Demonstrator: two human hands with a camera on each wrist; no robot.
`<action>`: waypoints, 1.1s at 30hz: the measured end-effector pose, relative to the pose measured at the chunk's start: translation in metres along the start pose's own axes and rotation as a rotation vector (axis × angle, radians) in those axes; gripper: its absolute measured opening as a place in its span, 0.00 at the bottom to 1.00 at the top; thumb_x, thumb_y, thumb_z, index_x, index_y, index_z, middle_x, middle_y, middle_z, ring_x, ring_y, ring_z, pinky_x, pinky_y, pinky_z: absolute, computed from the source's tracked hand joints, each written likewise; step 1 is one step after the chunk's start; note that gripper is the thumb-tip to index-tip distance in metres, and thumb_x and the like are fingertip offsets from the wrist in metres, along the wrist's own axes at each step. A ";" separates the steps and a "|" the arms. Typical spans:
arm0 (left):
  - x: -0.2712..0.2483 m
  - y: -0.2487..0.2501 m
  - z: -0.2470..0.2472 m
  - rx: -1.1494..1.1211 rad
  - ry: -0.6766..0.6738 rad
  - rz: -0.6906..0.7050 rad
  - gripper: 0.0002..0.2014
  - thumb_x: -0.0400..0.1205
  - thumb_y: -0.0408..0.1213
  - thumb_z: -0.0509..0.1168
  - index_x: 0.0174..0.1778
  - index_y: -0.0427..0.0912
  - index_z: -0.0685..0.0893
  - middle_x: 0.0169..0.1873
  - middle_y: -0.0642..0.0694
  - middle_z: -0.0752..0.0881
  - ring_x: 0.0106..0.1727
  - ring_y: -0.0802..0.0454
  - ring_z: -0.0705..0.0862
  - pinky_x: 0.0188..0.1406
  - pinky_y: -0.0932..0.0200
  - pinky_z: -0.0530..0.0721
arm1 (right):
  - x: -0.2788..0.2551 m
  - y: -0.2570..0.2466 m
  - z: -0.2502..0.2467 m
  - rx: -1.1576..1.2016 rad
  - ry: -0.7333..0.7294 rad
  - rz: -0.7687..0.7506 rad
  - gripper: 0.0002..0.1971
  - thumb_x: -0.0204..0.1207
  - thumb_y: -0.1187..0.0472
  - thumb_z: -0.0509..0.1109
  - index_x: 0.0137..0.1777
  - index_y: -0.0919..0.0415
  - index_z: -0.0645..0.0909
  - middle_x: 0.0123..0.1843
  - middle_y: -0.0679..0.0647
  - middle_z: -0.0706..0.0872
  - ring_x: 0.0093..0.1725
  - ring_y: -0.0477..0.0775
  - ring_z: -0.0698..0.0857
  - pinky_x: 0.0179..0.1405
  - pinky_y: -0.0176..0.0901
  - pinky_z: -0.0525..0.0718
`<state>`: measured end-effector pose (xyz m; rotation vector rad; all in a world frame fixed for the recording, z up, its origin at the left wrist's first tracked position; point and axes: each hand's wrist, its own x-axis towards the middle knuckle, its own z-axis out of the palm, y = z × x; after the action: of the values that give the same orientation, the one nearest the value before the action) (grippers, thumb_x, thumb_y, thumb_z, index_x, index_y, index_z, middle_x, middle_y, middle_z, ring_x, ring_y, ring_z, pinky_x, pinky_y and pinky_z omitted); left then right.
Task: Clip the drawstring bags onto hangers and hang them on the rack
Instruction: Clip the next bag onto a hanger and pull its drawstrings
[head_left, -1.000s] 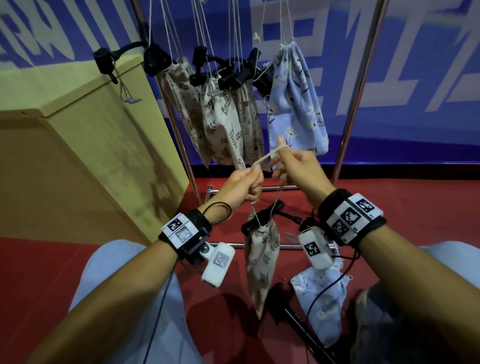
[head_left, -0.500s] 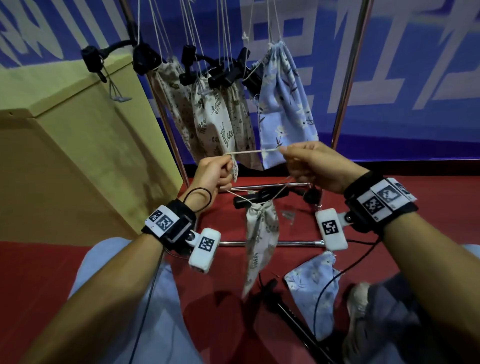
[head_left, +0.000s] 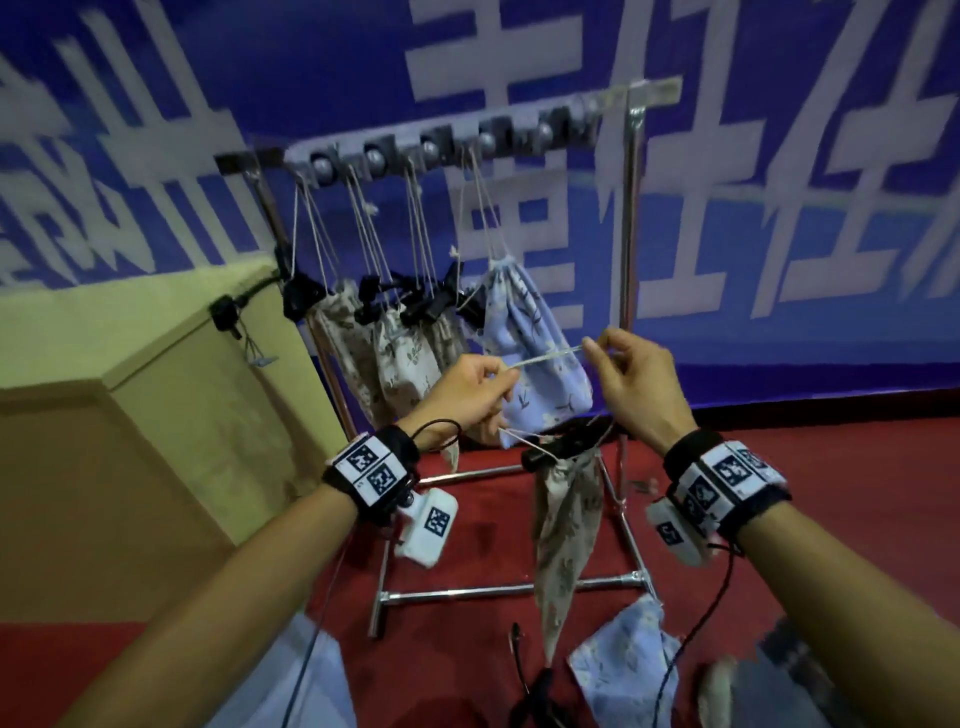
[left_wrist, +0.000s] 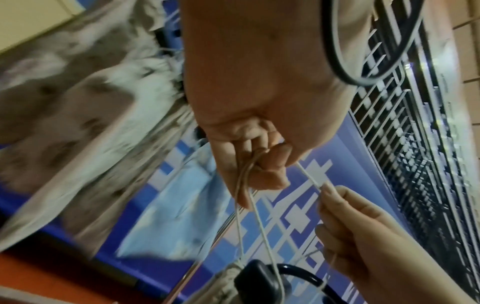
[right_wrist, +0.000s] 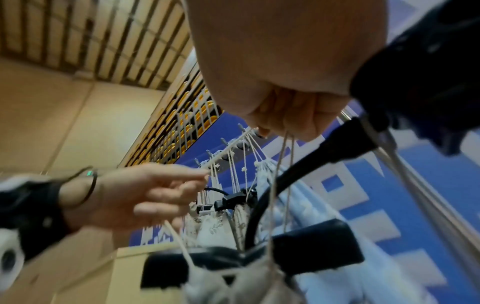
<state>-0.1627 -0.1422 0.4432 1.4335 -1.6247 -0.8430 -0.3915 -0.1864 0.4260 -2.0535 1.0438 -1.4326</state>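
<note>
dim indoor light; motion blur throughout; wide-angle bending at edges; wrist views smeared.

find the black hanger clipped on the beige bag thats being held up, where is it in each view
Head: black hanger, centre, below the hands.
Left wrist: black hanger, bottom edge, under the left hand.
Right wrist: black hanger, lower centre.
Shared landmark: the white drawstring stretched between both hands.

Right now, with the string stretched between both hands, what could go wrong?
1. Only fingertips of the left hand and right hand pinch the drawstring; it might slip, dropping the beige bag.
2. The rack bar looks crowded; the loop may catch a neighbouring string.
</note>
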 end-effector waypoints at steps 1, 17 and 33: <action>0.007 0.015 -0.007 0.031 0.017 0.025 0.19 0.89 0.44 0.64 0.32 0.41 0.78 0.24 0.30 0.76 0.18 0.44 0.77 0.21 0.61 0.77 | 0.009 -0.006 -0.007 -0.069 -0.015 -0.024 0.19 0.87 0.48 0.64 0.39 0.59 0.70 0.25 0.57 0.69 0.28 0.53 0.63 0.27 0.48 0.68; 0.143 0.198 -0.110 0.472 0.272 0.242 0.21 0.86 0.48 0.67 0.29 0.40 0.82 0.26 0.44 0.83 0.27 0.45 0.84 0.20 0.62 0.78 | 0.253 -0.126 -0.054 -0.721 -0.120 -0.192 0.09 0.88 0.53 0.60 0.52 0.57 0.78 0.49 0.61 0.88 0.46 0.68 0.86 0.37 0.50 0.73; 0.202 0.118 -0.075 0.840 0.289 0.258 0.17 0.93 0.42 0.49 0.43 0.42 0.77 0.34 0.37 0.80 0.40 0.30 0.83 0.32 0.42 0.79 | 0.259 -0.069 0.023 -0.759 -0.251 0.049 0.11 0.87 0.64 0.57 0.62 0.61 0.80 0.53 0.62 0.86 0.46 0.67 0.83 0.40 0.53 0.76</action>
<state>-0.1594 -0.3241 0.6086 1.7192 -1.9637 0.2451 -0.2996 -0.3459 0.6220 -2.5885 1.6809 -0.7659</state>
